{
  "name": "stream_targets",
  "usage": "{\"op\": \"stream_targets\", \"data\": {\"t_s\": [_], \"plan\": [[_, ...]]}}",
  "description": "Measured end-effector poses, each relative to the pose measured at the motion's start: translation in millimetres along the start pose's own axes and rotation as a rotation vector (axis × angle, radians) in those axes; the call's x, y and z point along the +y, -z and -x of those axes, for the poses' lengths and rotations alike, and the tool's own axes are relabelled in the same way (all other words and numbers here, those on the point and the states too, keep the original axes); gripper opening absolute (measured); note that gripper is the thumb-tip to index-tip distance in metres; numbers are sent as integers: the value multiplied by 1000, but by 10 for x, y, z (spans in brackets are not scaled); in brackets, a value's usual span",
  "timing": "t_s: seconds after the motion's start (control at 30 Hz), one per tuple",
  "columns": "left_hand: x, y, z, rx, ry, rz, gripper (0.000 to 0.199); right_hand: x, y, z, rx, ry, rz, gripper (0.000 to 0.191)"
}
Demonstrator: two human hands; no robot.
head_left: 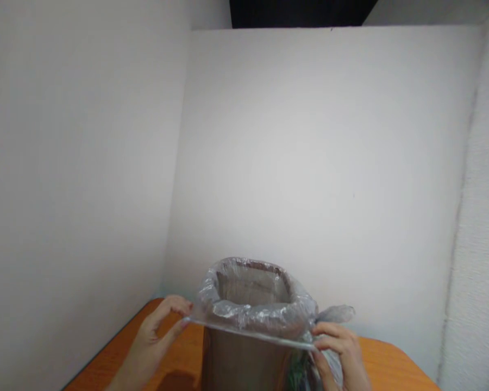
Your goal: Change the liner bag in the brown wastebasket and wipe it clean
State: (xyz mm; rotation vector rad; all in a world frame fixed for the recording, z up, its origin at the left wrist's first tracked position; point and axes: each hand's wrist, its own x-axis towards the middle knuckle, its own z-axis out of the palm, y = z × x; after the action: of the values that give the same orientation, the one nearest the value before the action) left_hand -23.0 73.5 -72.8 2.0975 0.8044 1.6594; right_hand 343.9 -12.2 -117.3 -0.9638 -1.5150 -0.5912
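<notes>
A brown bin [244, 358] stands upright on the table, with a clear plastic bag [256, 315] lining it and folded outward over its rim. My left hand [157, 331] pinches the bag's edge at the left of the bin, thumb below and fingers above. At the right side, my right hand [338, 347] pinches the same edge, which is stretched in a taut line across the bin's front. A gathered, knotted-looking tuft of plastic [337, 313] sticks out just above my right hand. The bin's lower part is out of frame.
An orange-brown wooden table [385, 358] lies under the bin. Something green and shiny [297, 372] shows between the bin and my right hand, too hidden to name. White walls [309, 136] rise behind and at the left, with a dark panel [301, 13] above.
</notes>
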Motion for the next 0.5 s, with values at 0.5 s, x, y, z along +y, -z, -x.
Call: {"op": "stream_targets", "data": {"t_s": [0.5], "plan": [[-344, -449, -1957, -146, 243, -206, 20, 638, -641, -1942, -362, -600, -105, 15]]}}
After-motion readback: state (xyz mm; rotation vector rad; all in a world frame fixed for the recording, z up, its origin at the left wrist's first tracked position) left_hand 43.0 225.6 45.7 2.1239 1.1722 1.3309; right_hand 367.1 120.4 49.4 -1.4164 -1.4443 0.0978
